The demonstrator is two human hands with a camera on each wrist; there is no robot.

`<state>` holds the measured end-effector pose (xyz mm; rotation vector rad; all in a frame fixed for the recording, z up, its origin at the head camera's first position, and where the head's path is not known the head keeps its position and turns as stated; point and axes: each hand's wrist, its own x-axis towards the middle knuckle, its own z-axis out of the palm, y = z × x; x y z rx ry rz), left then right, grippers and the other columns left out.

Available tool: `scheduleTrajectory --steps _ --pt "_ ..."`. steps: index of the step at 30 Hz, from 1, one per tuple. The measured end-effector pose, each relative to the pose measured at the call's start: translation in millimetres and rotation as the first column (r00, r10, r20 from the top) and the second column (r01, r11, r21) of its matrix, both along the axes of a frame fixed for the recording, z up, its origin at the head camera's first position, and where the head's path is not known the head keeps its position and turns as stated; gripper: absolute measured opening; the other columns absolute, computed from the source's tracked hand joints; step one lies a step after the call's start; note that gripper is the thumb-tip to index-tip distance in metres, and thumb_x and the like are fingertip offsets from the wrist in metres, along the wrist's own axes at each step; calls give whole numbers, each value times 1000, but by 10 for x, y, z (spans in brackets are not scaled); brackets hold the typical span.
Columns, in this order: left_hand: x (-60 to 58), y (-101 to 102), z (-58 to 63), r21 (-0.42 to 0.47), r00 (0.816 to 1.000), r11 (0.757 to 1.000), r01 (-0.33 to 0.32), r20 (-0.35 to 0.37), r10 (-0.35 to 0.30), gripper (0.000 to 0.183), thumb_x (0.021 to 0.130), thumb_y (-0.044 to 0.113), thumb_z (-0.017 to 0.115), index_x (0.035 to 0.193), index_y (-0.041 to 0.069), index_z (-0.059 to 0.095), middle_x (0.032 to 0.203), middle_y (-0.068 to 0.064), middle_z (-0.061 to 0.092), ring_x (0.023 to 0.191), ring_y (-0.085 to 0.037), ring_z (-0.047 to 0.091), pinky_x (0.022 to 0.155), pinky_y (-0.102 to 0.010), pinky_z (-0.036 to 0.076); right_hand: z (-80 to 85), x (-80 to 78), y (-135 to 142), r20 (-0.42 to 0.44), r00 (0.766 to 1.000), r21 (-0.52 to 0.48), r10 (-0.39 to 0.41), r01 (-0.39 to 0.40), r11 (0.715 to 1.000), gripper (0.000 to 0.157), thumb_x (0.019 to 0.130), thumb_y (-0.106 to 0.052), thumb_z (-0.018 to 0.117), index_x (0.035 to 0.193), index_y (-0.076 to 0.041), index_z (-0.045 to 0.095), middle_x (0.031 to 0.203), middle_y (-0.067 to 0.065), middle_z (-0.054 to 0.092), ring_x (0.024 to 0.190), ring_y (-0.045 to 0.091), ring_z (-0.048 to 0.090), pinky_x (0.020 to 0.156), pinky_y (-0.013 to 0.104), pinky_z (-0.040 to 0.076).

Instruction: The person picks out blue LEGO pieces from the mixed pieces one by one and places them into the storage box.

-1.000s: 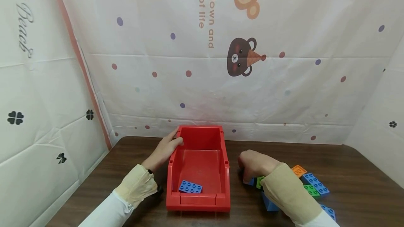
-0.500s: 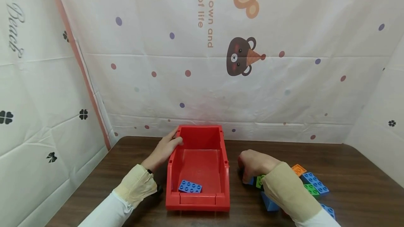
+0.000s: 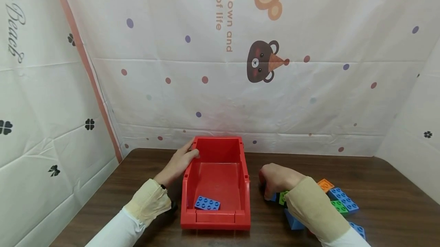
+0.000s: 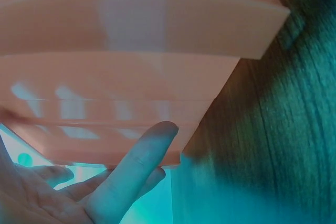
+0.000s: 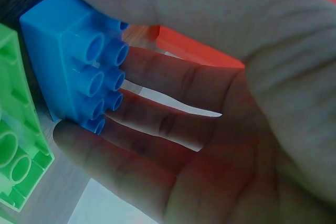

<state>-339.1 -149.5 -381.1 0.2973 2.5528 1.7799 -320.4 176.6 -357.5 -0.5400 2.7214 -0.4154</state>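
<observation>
My left hand (image 3: 177,165) holds the left wall of a red plastic bin (image 3: 215,224), thumb over the rim. In the left wrist view its fingers (image 4: 139,166) lie by the bin's outer side. One blue studded toy brick (image 3: 207,203) rests inside, at the bin's near end. To the right of the bin, my right hand (image 3: 280,178) reaches down to the table and grips another blue toy brick (image 5: 44,51) between thumb and fingers, its studs facing the palm. Beside that brick is a green brick (image 5: 18,119), hollow underside showing. The right forearm hides part of the pile.
Around the right forearm lie an orange brick (image 3: 325,186), a long blue brick (image 3: 343,199), a green brick (image 3: 339,207) and more blue bricks (image 3: 293,220). The brown wooden table (image 3: 388,205) ends at a printed cloth (image 3: 309,113) behind; cloths also hang at both sides.
Both hands, the bin and the bricks keep their places. The cloth on the left has shifted a little to the left.
</observation>
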Motion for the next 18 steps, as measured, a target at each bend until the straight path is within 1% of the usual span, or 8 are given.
scheduleTrajectory --steps 4,10,13,18 --pt "2 4 -3 0 1000 1000 -2 5 2 75 102 21 55 170 17 24 113 -26 69 78 -38 74 72 -40 65 3 7 -6 -2 1000 8 1 -1 1000 29 74 3 91 95 -5 72 85 3 64 78 22 61 77 45 60" --pt "-27 13 -15 -11 1000 1000 -14 -5 14 75 101 20 53 170 17 26 110 -27 69 76 -37 74 72 -40 65 -3 9 -12 -26 999 11 21 -21 1000 28 72 4 91 91 -5 72 82 2 64 75 20 61 72 42 60" --pt "-25 16 -15 -9 1000 1000 -17 -3 17 75 100 20 53 170 18 26 108 -27 69 75 -37 74 72 -40 65 4 16 -17 -21 1000 10 15 -15 1000 28 73 2 91 92 -5 73 82 2 64 75 21 60 72 42 60" --pt "-2 6 -1 -3 1000 1000 -3 -15 3 75 101 21 54 170 15 25 114 -26 69 78 -39 75 73 -41 65 37 26 -37 -15 1000 13 6 -6 1000 29 74 0 91 95 -4 72 85 4 65 77 22 61 73 44 60"
